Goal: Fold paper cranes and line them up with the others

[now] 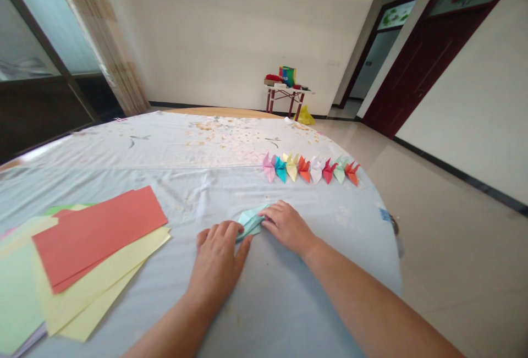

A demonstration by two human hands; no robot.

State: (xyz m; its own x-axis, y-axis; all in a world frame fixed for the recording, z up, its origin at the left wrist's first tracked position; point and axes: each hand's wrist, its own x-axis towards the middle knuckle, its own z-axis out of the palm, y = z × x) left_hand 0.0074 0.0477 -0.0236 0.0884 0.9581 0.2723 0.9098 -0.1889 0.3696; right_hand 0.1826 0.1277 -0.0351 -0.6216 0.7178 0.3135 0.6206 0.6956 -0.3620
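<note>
A partly folded piece of light teal origami paper [249, 221] lies on the cloth-covered table between my hands. My left hand [220, 253] rests at its left end, index finger and thumb closed on the edge. At the upper right end, my right hand [286, 227] pinches the paper between curled fingers. The fingers cover both ends of the folded piece. Beyond my right hand, several folded paper cranes [304, 169] stand in a row, in pink, blue, yellow, orange, white, red and pale green.
Left of my hands lies a fanned stack of coloured sheets, with red paper [103, 231] over yellow paper [119, 286]. The round table's tablecloth [198, 182] curves away at the right edge. A small side table [286, 91] with items stands by the far wall.
</note>
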